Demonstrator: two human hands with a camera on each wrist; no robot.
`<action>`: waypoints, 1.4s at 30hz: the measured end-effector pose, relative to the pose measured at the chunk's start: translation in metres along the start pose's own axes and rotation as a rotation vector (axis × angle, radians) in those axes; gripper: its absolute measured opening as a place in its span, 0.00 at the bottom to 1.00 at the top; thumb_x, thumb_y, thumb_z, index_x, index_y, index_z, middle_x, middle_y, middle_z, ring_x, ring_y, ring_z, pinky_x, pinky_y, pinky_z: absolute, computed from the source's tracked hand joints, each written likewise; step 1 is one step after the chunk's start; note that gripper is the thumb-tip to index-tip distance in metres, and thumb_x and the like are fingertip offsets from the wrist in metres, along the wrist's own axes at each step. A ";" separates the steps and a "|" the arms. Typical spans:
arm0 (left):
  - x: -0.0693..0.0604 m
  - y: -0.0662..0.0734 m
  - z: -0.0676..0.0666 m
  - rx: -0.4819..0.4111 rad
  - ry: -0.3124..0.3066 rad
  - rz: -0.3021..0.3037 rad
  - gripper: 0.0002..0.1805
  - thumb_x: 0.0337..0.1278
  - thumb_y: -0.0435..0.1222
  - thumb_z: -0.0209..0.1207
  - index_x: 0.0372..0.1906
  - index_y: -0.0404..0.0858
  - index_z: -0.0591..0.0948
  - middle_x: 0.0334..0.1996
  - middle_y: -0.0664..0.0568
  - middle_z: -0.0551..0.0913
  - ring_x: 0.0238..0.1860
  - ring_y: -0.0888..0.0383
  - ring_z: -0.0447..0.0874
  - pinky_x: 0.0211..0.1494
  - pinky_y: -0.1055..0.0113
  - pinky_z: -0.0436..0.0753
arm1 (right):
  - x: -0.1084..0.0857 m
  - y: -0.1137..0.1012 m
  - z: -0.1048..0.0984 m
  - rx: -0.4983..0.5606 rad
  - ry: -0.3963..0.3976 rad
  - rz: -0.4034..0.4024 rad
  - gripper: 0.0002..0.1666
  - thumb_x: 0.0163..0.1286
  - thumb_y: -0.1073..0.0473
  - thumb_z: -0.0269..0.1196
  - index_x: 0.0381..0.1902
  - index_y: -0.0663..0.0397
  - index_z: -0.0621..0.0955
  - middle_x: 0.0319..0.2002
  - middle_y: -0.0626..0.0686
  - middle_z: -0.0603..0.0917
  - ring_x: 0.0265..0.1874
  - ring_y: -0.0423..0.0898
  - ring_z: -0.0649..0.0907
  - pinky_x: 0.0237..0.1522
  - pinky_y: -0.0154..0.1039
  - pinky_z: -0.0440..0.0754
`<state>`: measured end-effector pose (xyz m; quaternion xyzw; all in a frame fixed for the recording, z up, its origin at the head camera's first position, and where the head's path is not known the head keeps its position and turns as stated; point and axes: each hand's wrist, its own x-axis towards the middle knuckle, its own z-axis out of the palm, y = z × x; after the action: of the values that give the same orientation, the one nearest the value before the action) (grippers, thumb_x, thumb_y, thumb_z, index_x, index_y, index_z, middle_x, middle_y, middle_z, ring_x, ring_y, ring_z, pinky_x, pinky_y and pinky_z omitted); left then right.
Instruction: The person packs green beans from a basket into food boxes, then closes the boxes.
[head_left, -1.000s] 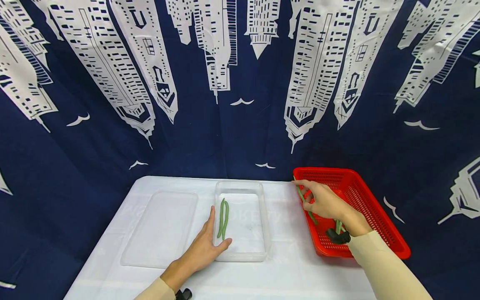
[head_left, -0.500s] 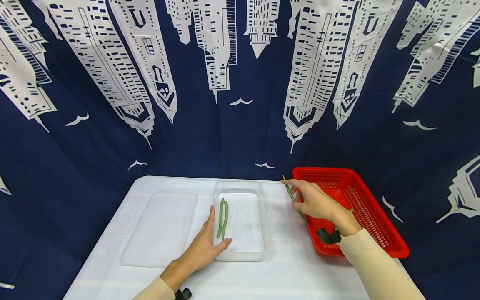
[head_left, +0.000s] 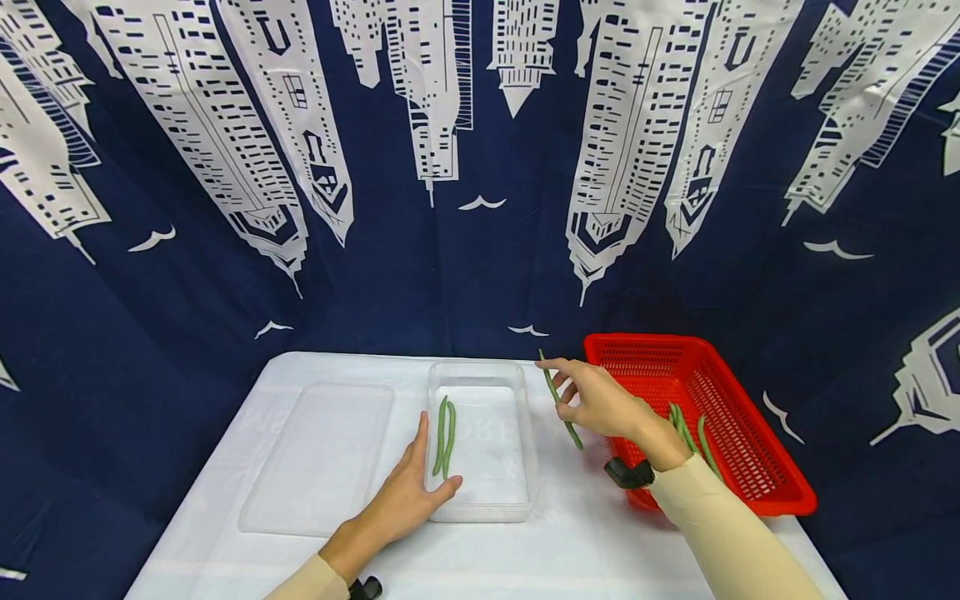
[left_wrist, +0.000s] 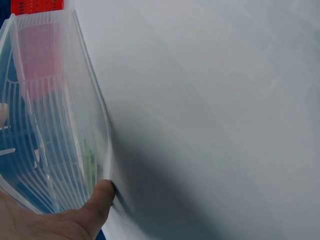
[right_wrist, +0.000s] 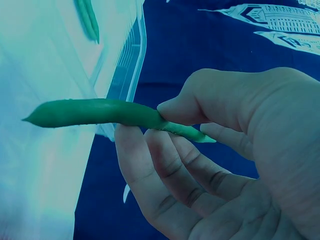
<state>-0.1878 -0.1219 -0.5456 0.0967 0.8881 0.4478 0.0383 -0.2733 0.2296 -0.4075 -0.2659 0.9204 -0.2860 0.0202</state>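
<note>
My right hand (head_left: 607,408) pinches a green bean (right_wrist: 90,111) between thumb and fingertips, holding it in the air between the red basket (head_left: 648,338) and the clear plastic container (head_left: 491,515). Two green beans (head_left: 451,437) lie side by side along the container's left part. My left hand (head_left: 401,504) rests at the container's near left corner, its fingers extended along the side. In the left wrist view, the thumb (left_wrist: 100,195) touches the container's rim. Several more green beans (head_left: 681,423) lie in the basket, partly hidden by my right forearm.
A flat translucent lid (head_left: 318,458) lies on the white table (head_left: 465,567), left of the container. Behind the table hangs a dark blue cloth (head_left: 420,283) printed with white buildings. The basket stands at the table's right edge.
My right hand has carried the green bean leftward, out from over the red basket toward the container. More beans in the basket have come into sight. The left hand stays in place.
</note>
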 end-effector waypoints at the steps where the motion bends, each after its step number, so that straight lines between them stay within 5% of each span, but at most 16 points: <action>1: 0.000 0.000 0.000 0.001 -0.003 0.000 0.68 0.78 0.54 0.74 0.99 0.43 0.38 0.95 0.31 0.57 0.93 0.29 0.61 0.92 0.27 0.66 | 0.001 -0.001 0.002 0.000 0.001 -0.005 0.43 0.70 0.74 0.74 0.83 0.57 0.80 0.56 0.62 0.92 0.44 0.45 0.94 0.45 0.41 0.96; 7: 0.001 0.001 -0.002 0.010 -0.010 0.002 0.67 0.79 0.54 0.73 0.99 0.43 0.38 0.95 0.31 0.56 0.94 0.29 0.60 0.92 0.28 0.65 | 0.011 -0.007 0.013 0.008 0.018 -0.033 0.44 0.69 0.74 0.72 0.83 0.56 0.80 0.53 0.61 0.93 0.42 0.43 0.94 0.52 0.55 0.97; 17: 0.001 0.000 -0.002 0.015 -0.013 0.003 0.67 0.79 0.54 0.73 0.99 0.46 0.36 0.95 0.30 0.56 0.93 0.29 0.61 0.92 0.28 0.66 | 0.023 -0.020 0.028 0.105 -0.003 0.010 0.45 0.71 0.73 0.72 0.85 0.53 0.78 0.58 0.63 0.92 0.45 0.47 0.96 0.43 0.39 0.96; 32: 0.001 0.001 -0.002 0.012 -0.019 0.004 0.67 0.79 0.54 0.73 0.99 0.44 0.37 0.95 0.30 0.56 0.93 0.29 0.61 0.92 0.28 0.66 | 0.044 -0.035 0.050 0.231 -0.032 0.031 0.46 0.71 0.74 0.74 0.85 0.52 0.78 0.59 0.64 0.90 0.44 0.47 0.97 0.42 0.41 0.98; 42: 0.001 0.001 -0.003 -0.011 -0.031 0.009 0.67 0.79 0.53 0.73 0.99 0.43 0.37 0.94 0.27 0.55 0.93 0.26 0.60 0.91 0.25 0.66 | 0.058 -0.038 0.074 0.353 -0.071 0.074 0.46 0.73 0.73 0.76 0.85 0.52 0.77 0.62 0.68 0.88 0.37 0.45 0.98 0.43 0.53 0.99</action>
<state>-0.1888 -0.1236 -0.5429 0.1075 0.8844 0.4513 0.0507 -0.2906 0.1364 -0.4421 -0.2342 0.8636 -0.4329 0.1094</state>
